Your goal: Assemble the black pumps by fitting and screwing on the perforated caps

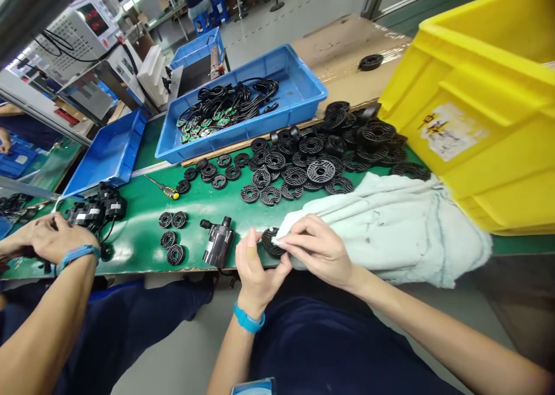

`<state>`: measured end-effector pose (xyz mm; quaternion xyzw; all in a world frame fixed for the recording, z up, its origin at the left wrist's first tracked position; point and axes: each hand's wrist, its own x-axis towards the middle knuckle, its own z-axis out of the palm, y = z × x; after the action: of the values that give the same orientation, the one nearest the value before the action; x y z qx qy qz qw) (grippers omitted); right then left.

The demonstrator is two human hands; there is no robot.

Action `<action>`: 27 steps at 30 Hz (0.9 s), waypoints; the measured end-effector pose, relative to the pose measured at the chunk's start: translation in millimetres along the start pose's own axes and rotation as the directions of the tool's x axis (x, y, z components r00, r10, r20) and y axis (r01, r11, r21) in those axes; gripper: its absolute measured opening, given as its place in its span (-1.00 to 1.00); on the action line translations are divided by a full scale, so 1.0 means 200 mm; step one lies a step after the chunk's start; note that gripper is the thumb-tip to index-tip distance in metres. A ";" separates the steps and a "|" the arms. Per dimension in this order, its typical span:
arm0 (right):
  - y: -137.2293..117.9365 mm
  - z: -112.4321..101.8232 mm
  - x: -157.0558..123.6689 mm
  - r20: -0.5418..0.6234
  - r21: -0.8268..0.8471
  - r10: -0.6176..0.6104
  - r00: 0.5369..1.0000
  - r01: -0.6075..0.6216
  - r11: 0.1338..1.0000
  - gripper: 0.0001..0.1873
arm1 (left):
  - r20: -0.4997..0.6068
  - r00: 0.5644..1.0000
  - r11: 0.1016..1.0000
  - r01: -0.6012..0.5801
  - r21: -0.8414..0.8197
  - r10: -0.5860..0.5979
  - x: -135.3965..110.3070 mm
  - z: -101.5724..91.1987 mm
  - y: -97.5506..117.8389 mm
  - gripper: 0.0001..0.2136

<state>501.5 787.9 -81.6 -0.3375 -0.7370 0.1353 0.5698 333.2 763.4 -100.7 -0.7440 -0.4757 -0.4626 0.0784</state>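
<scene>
My left hand (255,270) is closed around the edge of a round black slotted disc (269,246), which it holds up near the table's front edge. With pinched fingers my right hand (318,250) presses a corner of a pale green cloth (385,233) against the disc's face. The rest of the cloth lies bunched on the table to the right. Left of my hands stands a black pump-like unit (219,242) with two short ports. Past it lie several small black discs (174,254).
Behind my hands spreads a heap of black discs (295,176). A blue tray (243,132) holds cables and green circuit boards; a yellow bin (468,94) stands at right. A screwdriver (167,190) lies at left. A co-worker's hands (60,239) are at far left, beside black units (93,210).
</scene>
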 end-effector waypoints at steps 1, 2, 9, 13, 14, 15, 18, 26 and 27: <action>0.00 0.00 -0.01 0.011 -0.045 0.016 1.000 -0.016 0.999 -0.88 | 0.008 1.000 1.000 -0.010 -0.012 0.011 0.00 0.02 0.01 -0.21; -0.01 0.00 -0.02 0.015 -0.101 0.042 0.999 -0.041 0.994 -0.87 | 0.016 0.999 1.000 -0.028 -0.013 0.028 0.01 0.04 0.01 -0.22; -0.04 0.01 -0.08 0.035 -0.194 0.291 0.956 -0.279 0.940 -0.84 | 0.111 0.986 0.993 -0.120 -0.014 0.121 0.02 0.10 0.01 -0.27; 0.00 -0.01 -0.08 0.119 -0.217 0.158 0.980 -0.130 0.968 -0.83 | 0.163 0.980 0.992 -0.105 -0.076 0.116 0.03 0.09 0.00 -0.23; 0.02 -0.02 -0.08 0.160 -0.247 0.096 0.983 -0.054 0.967 -0.81 | 0.182 0.978 0.992 -0.088 -0.091 0.104 0.03 0.09 0.00 -0.22; 0.03 -0.05 -0.07 0.209 -0.274 0.027 0.978 0.032 0.961 -0.78 | 0.201 0.975 0.992 -0.070 -0.107 0.090 0.04 0.08 0.00 -0.22; 0.08 -0.12 -0.05 0.379 -0.284 -0.156 0.912 0.275 0.919 -0.69 | 0.285 0.956 0.985 -0.019 -0.171 0.068 0.06 0.07 0.00 -0.21; 0.02 -0.11 -0.08 0.198 -0.194 0.330 0.923 -0.293 0.936 -0.73 | 0.494 0.866 0.936 0.111 -0.334 0.074 0.13 0.06 0.00 -0.23; 0.00 -0.09 -0.09 0.151 -0.189 0.355 0.923 -0.326 0.926 -0.74 | 0.510 0.857 0.928 0.129 -0.350 0.073 0.13 0.06 0.00 -0.27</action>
<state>519.9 772.3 -90.4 -0.4918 -0.7243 0.2030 0.4386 344.4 787.0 -88.1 -0.8342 -0.3938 -0.3297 -0.2007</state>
